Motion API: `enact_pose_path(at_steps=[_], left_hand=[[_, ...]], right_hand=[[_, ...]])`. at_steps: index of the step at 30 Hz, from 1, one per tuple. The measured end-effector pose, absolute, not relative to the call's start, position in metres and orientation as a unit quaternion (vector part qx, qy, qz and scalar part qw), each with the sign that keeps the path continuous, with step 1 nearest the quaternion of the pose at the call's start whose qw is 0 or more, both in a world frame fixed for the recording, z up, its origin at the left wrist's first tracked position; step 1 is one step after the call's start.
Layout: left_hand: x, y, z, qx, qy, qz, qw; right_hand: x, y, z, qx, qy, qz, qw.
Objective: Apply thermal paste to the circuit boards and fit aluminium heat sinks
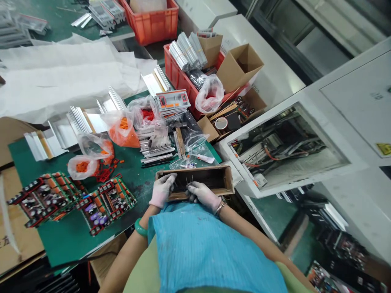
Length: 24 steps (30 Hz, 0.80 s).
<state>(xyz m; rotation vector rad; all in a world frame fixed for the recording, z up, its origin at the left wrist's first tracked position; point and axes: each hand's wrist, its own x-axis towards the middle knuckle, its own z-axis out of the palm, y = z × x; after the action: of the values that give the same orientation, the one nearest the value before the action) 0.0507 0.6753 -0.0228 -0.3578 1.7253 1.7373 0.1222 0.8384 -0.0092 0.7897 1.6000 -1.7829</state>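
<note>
Grips the near-left corner of the cardboard box (214, 181) with the gloved left hand (162, 190), fingers curled over the wall. Bends the gloved right hand (204, 196) over the near wall just beside it, fingertips down among thin dark pins (190, 180); cannot tell whether closed on one or merely touching. Rests the box at the near edge of the green mat (73, 236), pressed against the blue apron (198, 248).

Could tip toward the lap if the left grip slackens, with so little support under the near side. Could scatter pins off the edge in that case. Could prick through the thin gloves on the upright points if pressed down carelessly. Could nudge the circuit boards (106, 203) lying near the left forearm with a wide elbow swing.
</note>
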Motion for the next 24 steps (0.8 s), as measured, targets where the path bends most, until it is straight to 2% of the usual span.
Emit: enact_pose_path(at_steps=[9, 19, 24], left_hand=[[0.065, 0.68, -0.02, -0.141, 0.595, 0.685, 0.396], [0.071, 0.697, -0.026, -0.128, 0.564, 0.702, 0.417], [0.069, 0.694, -0.032, -0.166, 0.555, 0.706, 0.407]], right_hand=[[0.132, 0.844, 0.009, 0.292, 0.548, -0.718, 0.314], [0.134, 0.842, 0.014, 0.292, 0.614, -0.662, 0.316], [0.133, 0.847, 0.009, 0.306, 0.621, -0.675, 0.254]])
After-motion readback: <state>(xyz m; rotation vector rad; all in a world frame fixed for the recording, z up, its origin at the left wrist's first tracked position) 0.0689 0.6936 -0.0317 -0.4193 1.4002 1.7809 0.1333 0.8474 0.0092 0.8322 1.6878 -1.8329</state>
